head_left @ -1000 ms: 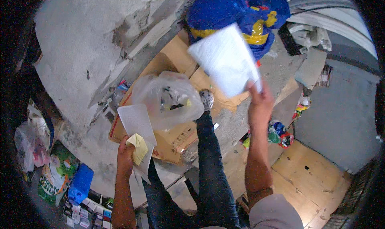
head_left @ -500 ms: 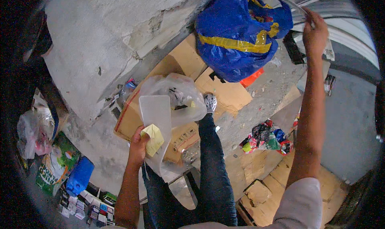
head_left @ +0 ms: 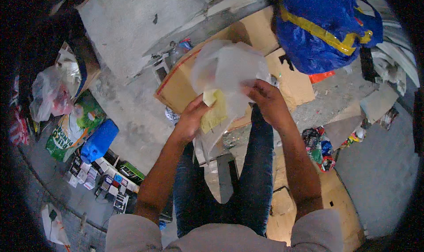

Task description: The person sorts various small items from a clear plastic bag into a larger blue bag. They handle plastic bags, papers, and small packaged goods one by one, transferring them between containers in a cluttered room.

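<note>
I have both hands closed on the clear plastic bag (head_left: pixel 229 71) over the cardboard box (head_left: pixel 185 84), left hand (head_left: pixel 192 119) also pinching a yellow slip (head_left: pixel 215 113), right hand (head_left: pixel 265 99) seemingly parting the mouth, so next comes a careful spread.

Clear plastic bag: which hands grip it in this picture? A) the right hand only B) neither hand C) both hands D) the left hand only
C: the left hand and the right hand both clutch the clear plastic bag, with a yellow piece beside the left.
</note>
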{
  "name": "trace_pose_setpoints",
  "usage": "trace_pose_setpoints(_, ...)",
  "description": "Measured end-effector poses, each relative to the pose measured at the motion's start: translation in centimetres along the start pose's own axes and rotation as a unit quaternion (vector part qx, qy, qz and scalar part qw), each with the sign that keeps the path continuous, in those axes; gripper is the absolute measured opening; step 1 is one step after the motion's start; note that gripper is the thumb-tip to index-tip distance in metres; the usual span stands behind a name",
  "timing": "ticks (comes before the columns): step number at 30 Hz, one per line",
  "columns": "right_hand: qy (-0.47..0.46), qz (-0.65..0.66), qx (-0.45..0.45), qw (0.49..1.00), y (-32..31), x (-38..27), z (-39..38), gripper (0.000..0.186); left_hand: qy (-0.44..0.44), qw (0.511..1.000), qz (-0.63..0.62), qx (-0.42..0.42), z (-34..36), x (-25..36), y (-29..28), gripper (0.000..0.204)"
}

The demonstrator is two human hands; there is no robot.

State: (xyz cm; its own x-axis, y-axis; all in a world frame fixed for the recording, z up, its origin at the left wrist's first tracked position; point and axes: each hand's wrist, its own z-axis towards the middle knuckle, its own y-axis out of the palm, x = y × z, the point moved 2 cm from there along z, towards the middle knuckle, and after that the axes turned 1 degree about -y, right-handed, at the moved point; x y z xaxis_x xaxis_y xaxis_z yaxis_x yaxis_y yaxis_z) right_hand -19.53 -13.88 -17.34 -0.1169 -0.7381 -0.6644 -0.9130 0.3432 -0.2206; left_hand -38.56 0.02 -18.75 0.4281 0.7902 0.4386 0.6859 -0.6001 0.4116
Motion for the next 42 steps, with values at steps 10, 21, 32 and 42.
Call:
trace_pose_setpoints(10,-0.050,0.496,0.133,0.856,2.1,3.4,-3.5,0.035,0.033,0.787,-0.525,-0.323,3.7,-4.0,-6.1,0.050)
trace_pose_setpoints(21,-0.017,-0.036,-0.037,0.999,11.9,-2.1,-5.2,0.041,0.044,0.977,-0.127,0.166,2.2,-1.0,-2.8,0.043)
trace_pose_setpoints(32,0.122,0.152,0.039,0.980,6.5,1.7,-5.6,0.037,0.016,0.981,-0.169,0.098,4.5,-2.9,-4.4,0.032)
trace_pose_setpoints(42,0.094,0.285,0.103,0.948,-1.6,1.5,-7.0,0.025,0.056,0.980,-0.186,0.036,5.3,3.5,2.4,0.028)
